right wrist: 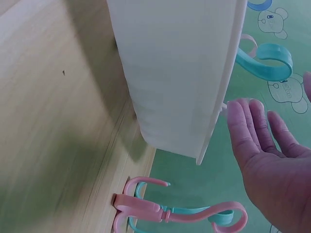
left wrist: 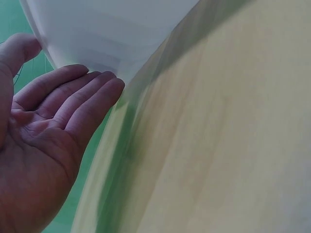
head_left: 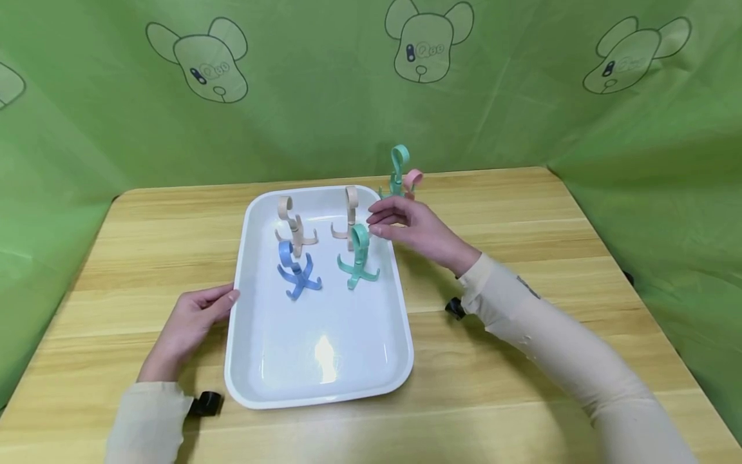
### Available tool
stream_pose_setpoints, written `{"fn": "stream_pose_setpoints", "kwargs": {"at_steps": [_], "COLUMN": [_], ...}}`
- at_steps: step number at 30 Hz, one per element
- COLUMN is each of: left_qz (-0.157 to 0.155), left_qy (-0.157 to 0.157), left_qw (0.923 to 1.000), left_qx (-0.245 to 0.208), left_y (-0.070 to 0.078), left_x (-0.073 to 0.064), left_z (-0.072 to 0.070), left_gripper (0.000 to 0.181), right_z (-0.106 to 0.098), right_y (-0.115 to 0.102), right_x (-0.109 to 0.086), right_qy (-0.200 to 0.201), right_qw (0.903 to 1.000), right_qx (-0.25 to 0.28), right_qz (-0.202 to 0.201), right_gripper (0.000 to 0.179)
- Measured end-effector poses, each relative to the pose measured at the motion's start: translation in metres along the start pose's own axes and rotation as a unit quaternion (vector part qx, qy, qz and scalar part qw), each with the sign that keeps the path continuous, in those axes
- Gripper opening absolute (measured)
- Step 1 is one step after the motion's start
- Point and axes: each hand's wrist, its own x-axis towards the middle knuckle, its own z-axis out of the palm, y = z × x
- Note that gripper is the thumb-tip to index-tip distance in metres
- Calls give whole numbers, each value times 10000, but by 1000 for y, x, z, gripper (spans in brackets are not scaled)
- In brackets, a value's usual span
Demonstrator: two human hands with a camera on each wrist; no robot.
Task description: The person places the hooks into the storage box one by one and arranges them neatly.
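My left hand (head_left: 188, 322) is at the left side of a white tray (head_left: 324, 399); its thumb touches the rim and its loosely extended fingers rest against the outer wall. My right hand (head_left: 420, 229) hovers at the far right rim with nothing held, fingers extended in the right wrist view. Nearest to it are a green multi-prong hanging hook (head_left: 360, 254) and a beige one (head_left: 351, 209), both standing in the tray. To their left stand another beige hook (head_left: 297, 232) and a blue hook (head_left: 297, 274).
Behind the tray's far right corner, a green hook (head_left: 398, 171) and a pink hook (right wrist: 182, 213) stand on the wooden table (head_left: 522, 212), partly hidden by my right hand in the head view. Green cloth (head_left: 324, 96) with printed bear heads hangs around the table.
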Motion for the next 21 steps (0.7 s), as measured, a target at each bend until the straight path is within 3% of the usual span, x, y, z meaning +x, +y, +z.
{"fn": "stream_pose_setpoints", "kwargs": {"at_steps": [14,21], "left_qz": [-47,-80], "left_qy": [-21,-41], "left_qw": [10000,10000], "left_qx": [-34,-1], "left_y": [1,1], "left_x": [0,-1], "left_z": [0,0], "left_gripper": [50,51], "right_z": [-20,-32], "right_y": [-9,-11], "right_x": [-7,-8], "right_qy": [648,1234], "right_qw": [9978,9920], "right_qx": [-102,247], "right_qz": [-30,85], "right_gripper": [37,34]}}
